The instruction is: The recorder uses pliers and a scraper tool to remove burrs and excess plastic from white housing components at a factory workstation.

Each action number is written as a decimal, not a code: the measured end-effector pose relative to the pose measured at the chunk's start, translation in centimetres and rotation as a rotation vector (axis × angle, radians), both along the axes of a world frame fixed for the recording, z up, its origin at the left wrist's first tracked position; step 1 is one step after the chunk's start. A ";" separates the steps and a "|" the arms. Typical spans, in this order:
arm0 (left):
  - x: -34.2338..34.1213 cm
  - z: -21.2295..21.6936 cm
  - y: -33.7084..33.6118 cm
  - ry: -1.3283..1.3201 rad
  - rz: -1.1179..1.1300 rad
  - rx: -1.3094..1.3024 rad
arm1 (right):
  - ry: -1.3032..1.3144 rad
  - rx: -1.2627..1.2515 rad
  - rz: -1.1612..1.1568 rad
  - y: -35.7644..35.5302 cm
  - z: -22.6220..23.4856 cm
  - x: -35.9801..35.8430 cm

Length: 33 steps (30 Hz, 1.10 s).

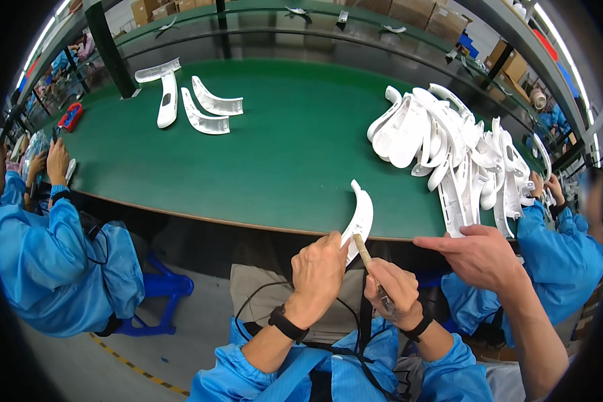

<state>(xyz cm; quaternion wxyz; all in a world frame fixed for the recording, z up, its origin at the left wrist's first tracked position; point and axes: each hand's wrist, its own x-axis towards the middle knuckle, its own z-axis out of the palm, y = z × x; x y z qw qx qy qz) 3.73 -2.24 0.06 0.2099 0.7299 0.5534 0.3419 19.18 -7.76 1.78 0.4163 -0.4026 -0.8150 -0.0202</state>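
Scraping a curved white plastic part at the green desk (268, 154)

Left hand (317, 268) grips the curved white part (359, 218) over the desk's near edge; right hand (396, 287) is closed around a stick tool (364, 250) touching it.

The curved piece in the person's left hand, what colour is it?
White. The curved plastic piece shows best in the head view, against the green table.

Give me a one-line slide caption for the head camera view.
Left hand holds a curved white plastic part; right hand works it with a stick tool.
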 end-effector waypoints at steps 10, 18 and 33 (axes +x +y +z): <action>-0.2 0.2 -0.1 0.012 0.008 -0.009 | 0.109 -0.045 -0.077 -0.6 0.2 -0.9; -0.3 0.1 -0.2 0.014 -0.006 -0.018 | 0.120 0.065 -0.043 -0.1 1.4 -0.7; -0.3 0.1 0.1 0.034 -0.003 -0.004 | 0.292 -0.062 -0.009 -0.8 1.2 -0.2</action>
